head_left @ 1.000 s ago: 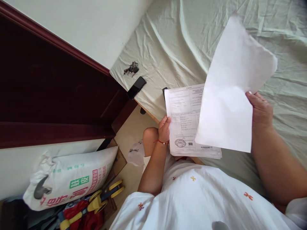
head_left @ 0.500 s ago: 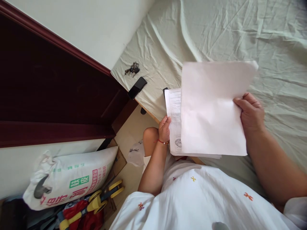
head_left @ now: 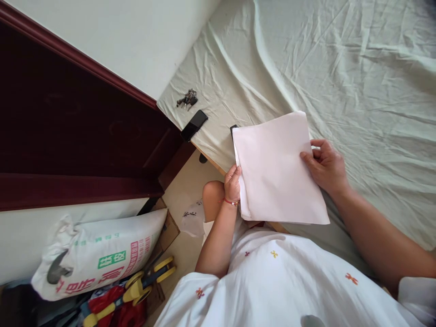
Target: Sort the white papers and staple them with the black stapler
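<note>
at the bed's near edge, the blank sheet held high a second ago now lies flat on the paper stack (head_left: 277, 170), covering the print; left hand (head_left: 232, 184) grips its side, right hand (head_left: 325, 165) pinches the opposite edge

R hand (head_left: 326, 166) laid blank sheet (head_left: 277, 170) flat over printed pg

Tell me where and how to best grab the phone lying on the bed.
Take the phone by its two long edges, coming from above. It lies flat on the sheet right at the bed's corner, with one end at the edge, so a pinch across its narrow width looks safest. The keys lie apart, leaving room for fingers.
</note>
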A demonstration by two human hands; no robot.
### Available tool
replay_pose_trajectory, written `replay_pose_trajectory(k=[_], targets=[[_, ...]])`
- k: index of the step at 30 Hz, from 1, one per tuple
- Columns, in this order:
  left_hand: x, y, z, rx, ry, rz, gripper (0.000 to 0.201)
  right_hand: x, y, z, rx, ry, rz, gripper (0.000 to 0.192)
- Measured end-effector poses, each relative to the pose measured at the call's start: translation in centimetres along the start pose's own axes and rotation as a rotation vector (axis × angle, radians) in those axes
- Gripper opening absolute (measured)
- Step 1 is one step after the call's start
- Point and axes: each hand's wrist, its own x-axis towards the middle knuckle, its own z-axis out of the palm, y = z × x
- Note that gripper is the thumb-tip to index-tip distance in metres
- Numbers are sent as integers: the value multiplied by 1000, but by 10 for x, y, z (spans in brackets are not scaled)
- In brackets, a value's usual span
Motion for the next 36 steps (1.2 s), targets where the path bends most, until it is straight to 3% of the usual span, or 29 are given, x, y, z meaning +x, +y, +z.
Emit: replay_pose_trajectory(k=[6, 15, 22, 27, 32, 36], targets=[[1, -3, -4, 16, 37, 19, 45, -5, -11, 6, -102, 66, -15, 26], [2, -6, -6, 61, 129, 53, 42, -9, -7, 10, -120, 67, -23, 26], [-1, -1, -5, 97, -79, 82, 45, -10, -9, 11, -231, 86, -30, 23], [0, 3, -3, 122, -82, 91, 44, -8, 1, 11, -300, 22, -45, 28], [0, 4, -1, -38, 27, -18, 45, -6, 10, 12, -323, 16, -154, 35], [1, 3, -4, -145, 172, -50, 51, -3, 13, 10, -164, 29, -190, 53]])
